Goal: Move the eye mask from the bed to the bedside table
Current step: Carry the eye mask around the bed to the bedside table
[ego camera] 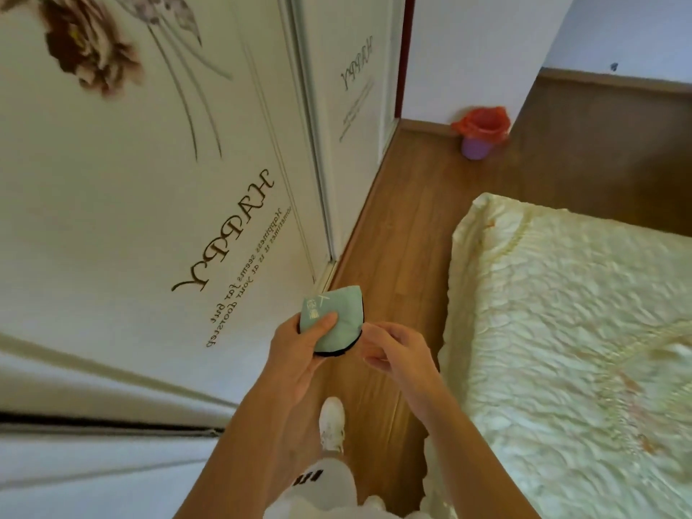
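Note:
The eye mask is pale green with a black edge and a small printed mark, and it looks folded. My left hand grips it from below, thumb pressed on its top, in the aisle between wardrobe and bed. My right hand hovers just right of the mask with curled fingers, near or touching the black edge; I cannot tell if it grips. The bed, under a cream quilted cover, lies to the right. No bedside table is in view.
White wardrobe doors with flower and "HAPPY" prints fill the left. A narrow wooden floor strip runs ahead between wardrobe and bed. A purple bin with a red bag stands by the far wall. My white shoe steps forward.

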Action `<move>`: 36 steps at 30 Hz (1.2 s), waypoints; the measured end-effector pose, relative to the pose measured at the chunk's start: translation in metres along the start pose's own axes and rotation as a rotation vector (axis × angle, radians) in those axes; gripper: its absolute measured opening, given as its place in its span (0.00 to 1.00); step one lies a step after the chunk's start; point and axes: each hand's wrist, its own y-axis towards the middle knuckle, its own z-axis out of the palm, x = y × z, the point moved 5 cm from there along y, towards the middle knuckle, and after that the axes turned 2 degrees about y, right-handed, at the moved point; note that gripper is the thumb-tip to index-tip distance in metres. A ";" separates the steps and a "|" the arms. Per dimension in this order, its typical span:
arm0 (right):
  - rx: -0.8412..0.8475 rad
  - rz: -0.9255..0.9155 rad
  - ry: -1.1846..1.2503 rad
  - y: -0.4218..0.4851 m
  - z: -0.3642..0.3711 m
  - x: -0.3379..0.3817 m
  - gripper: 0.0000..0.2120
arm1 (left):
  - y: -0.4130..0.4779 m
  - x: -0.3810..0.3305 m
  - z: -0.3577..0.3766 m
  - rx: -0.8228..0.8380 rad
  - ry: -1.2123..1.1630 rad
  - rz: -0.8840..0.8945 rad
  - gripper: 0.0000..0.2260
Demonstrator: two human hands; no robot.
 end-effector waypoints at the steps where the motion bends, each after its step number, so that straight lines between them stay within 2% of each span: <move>1: -0.015 0.008 0.000 0.015 -0.004 0.005 0.15 | 0.017 -0.006 0.007 0.015 0.013 -0.007 0.15; 8: -0.126 0.001 0.012 0.143 -0.032 0.069 0.13 | 0.155 -0.068 0.065 0.114 0.050 -0.018 0.17; 12: -0.192 -0.014 0.010 0.217 -0.041 0.124 0.17 | 0.237 -0.117 0.101 0.196 0.047 -0.044 0.14; 17: -0.283 -0.054 0.053 0.284 -0.063 0.182 0.15 | 0.318 -0.173 0.148 0.293 0.078 -0.054 0.11; 20: -0.316 -0.066 0.096 0.322 -0.080 0.205 0.12 | 0.357 -0.194 0.178 0.341 0.105 -0.055 0.15; 22: -0.331 -0.061 0.113 0.348 -0.092 0.218 0.12 | 0.382 -0.204 0.196 0.347 0.120 -0.065 0.18; 28: -0.323 -0.057 0.147 0.435 -0.141 0.250 0.14 | 0.463 -0.230 0.257 0.342 0.152 -0.076 0.17; 36: -0.352 -0.082 0.167 0.576 -0.251 0.335 0.12 | 0.591 -0.284 0.395 0.341 0.175 -0.071 0.16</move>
